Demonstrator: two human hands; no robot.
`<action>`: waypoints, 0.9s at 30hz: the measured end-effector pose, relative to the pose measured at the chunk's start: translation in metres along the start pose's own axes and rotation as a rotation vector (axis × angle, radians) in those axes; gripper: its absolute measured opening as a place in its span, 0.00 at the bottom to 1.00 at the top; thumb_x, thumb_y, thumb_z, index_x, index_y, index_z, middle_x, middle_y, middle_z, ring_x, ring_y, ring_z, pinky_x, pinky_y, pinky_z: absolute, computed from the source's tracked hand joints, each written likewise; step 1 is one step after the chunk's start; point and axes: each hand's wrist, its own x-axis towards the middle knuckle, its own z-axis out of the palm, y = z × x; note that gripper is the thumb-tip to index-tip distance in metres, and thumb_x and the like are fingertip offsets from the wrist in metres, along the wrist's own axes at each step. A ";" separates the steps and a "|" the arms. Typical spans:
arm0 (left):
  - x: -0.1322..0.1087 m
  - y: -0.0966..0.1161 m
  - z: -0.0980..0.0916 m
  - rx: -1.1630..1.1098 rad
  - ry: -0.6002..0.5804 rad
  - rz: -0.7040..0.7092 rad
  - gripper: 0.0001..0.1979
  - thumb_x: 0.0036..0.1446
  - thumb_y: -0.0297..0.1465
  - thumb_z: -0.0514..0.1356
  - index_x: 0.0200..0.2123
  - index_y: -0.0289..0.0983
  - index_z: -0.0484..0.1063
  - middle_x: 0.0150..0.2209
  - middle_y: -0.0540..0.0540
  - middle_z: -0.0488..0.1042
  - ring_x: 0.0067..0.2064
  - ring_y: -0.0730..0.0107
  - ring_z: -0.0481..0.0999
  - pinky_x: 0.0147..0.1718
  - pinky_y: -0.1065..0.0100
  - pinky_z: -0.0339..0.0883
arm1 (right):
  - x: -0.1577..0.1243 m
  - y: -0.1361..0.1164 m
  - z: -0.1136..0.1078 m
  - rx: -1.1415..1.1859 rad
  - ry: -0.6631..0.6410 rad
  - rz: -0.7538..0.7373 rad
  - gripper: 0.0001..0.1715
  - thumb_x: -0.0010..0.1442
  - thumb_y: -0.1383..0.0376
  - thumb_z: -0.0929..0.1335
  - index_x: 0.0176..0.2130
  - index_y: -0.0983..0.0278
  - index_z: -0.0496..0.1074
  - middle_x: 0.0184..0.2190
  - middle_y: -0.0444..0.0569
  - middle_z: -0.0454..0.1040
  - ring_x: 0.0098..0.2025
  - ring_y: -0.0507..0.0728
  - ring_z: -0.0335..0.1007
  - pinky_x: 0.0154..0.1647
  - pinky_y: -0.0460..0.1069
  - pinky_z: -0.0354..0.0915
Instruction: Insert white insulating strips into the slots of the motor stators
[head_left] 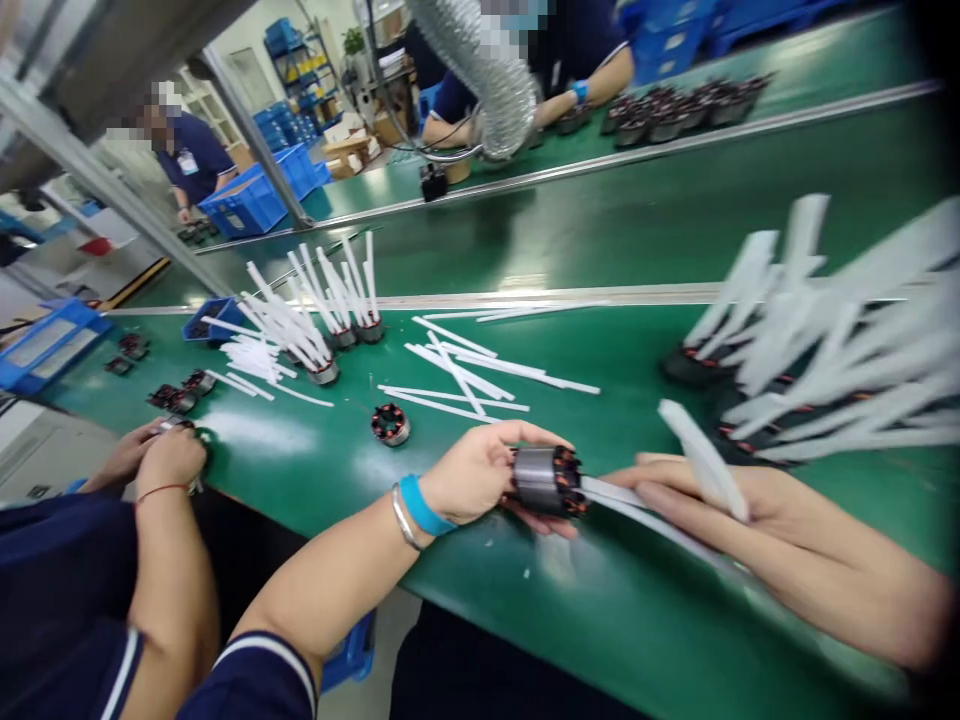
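Observation:
My left hand (480,470) grips a small grey motor stator (546,481) with copper windings, held on its side just above the green table (525,590). My right hand (720,500) holds white paper strips (701,455); one strip runs from the fingers to the stator's right end. A blue band and a metal bangle sit on my left wrist.
Loose white strips (465,370) and a bare stator (390,423) lie ahead. Stators stuffed with strips stand at left (322,330) and, blurred, at right (825,330). A co-worker's hands (161,455) work at the left edge. Blue bins (255,195) and other people sit beyond.

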 end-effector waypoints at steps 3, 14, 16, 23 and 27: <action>-0.001 0.002 0.001 0.003 0.020 0.019 0.27 0.32 0.33 0.75 0.39 0.33 0.71 0.27 0.46 0.78 0.24 0.62 0.79 0.22 0.65 0.75 | 0.004 -0.011 -0.004 0.042 -0.078 -0.044 0.22 0.58 0.47 0.65 0.34 0.60 0.78 0.28 0.47 0.73 0.30 0.55 0.67 0.33 0.48 0.64; -0.007 0.006 0.012 0.102 -0.018 -0.091 0.34 0.38 0.34 0.72 0.51 0.32 0.72 0.34 0.40 0.78 0.32 0.61 0.81 0.27 0.70 0.74 | 0.007 -0.003 0.019 0.265 0.076 0.169 0.14 0.43 0.56 0.70 0.24 0.64 0.69 0.17 0.42 0.64 0.21 0.50 0.56 0.22 0.45 0.53; -0.007 0.003 0.014 0.168 0.022 -0.061 0.35 0.39 0.37 0.72 0.51 0.30 0.72 0.34 0.39 0.78 0.31 0.64 0.80 0.27 0.71 0.73 | 0.009 -0.002 0.021 0.270 0.066 0.220 0.12 0.40 0.58 0.70 0.21 0.63 0.68 0.15 0.40 0.61 0.20 0.49 0.53 0.20 0.45 0.51; -0.009 -0.004 0.022 0.361 0.157 0.056 0.27 0.46 0.36 0.67 0.49 0.27 0.74 0.36 0.39 0.78 0.33 0.68 0.77 0.35 0.68 0.72 | 0.011 -0.003 0.026 0.250 0.072 0.288 0.10 0.37 0.59 0.68 0.18 0.62 0.66 0.13 0.38 0.57 0.17 0.47 0.49 0.18 0.44 0.48; -0.012 -0.002 0.023 0.447 0.144 0.046 0.23 0.50 0.31 0.62 0.49 0.27 0.74 0.33 0.42 0.77 0.29 0.74 0.74 0.32 0.71 0.70 | 0.009 -0.003 0.026 0.246 0.083 0.251 0.10 0.40 0.59 0.69 0.19 0.62 0.64 0.13 0.38 0.56 0.18 0.48 0.49 0.18 0.44 0.48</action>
